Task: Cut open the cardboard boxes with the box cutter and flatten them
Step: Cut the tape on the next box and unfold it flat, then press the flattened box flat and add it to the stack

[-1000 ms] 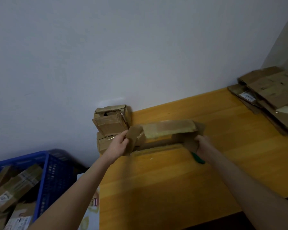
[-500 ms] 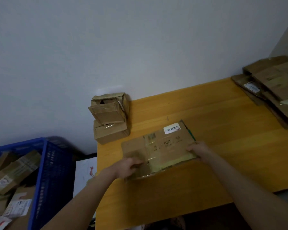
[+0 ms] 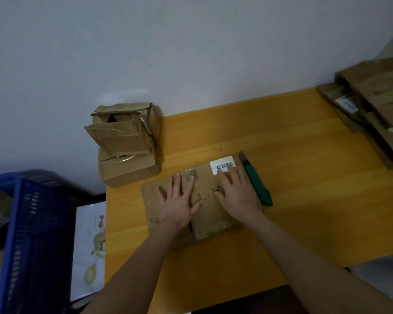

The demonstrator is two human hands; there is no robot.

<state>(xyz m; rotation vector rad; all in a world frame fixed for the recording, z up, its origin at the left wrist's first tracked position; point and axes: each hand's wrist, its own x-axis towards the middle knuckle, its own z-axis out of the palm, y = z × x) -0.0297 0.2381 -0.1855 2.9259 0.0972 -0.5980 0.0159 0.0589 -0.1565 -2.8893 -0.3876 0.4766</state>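
A flattened cardboard box with a white barcode label lies on the wooden table. My left hand presses flat on its left half, fingers spread. My right hand presses flat on its right half, fingertips touching the label. The green box cutter lies on the table along the box's right edge, blade end pointing away from me, just beside my right hand. Two small boxes stand stacked at the table's back left corner, the upper one partly open.
A pile of flattened cardboard lies at the table's right end. A blue plastic crate with more boxes stands left of the table. A white printed bag sits between crate and table. A wall runs behind.
The box went from held up and half folded to lying flat on the table. Both hands moved from its ends onto its top, palms down. The cutter now lies free beside it.
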